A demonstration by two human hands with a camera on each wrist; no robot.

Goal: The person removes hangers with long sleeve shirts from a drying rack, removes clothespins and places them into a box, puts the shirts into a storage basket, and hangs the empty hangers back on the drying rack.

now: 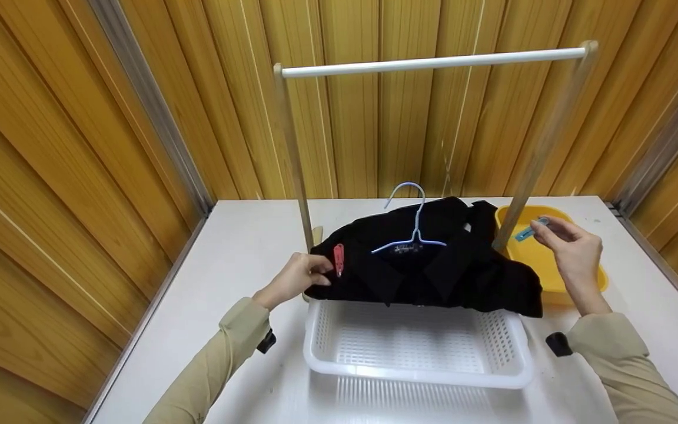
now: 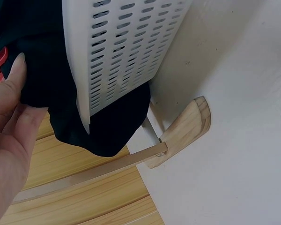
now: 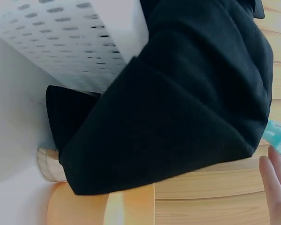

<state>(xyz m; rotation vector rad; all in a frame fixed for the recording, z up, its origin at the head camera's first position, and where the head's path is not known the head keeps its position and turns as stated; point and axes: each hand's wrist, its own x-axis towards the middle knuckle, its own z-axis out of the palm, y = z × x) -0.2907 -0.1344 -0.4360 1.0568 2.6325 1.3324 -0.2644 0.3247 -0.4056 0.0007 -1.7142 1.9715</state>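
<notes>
A black shirt (image 1: 409, 277) with a collar lies bunched over the back of a white basket (image 1: 418, 377). The hook of a pale blue hanger (image 1: 416, 218) sticks up from its neck. My left hand (image 1: 301, 274) pinches the shirt's left edge between thumb and fingers, close beside a red clothespin (image 1: 339, 259) clipped on the cloth. My right hand (image 1: 574, 253) holds a blue clothespin (image 1: 525, 234) by the fingertips, over the yellow tray and apart from the shirt. In the right wrist view the shirt's sleeve (image 3: 178, 122) hangs near that clothespin (image 3: 276, 133).
A rack with wooden posts (image 1: 542, 153) and a white bar (image 1: 433, 63) stands behind the basket. The yellow tray (image 1: 551, 277) sits at the right, partly behind a post. A wooden foot (image 2: 189, 126) rests on the white table (image 1: 245, 247). Wood-patterned walls (image 1: 351, 135) enclose the back and sides.
</notes>
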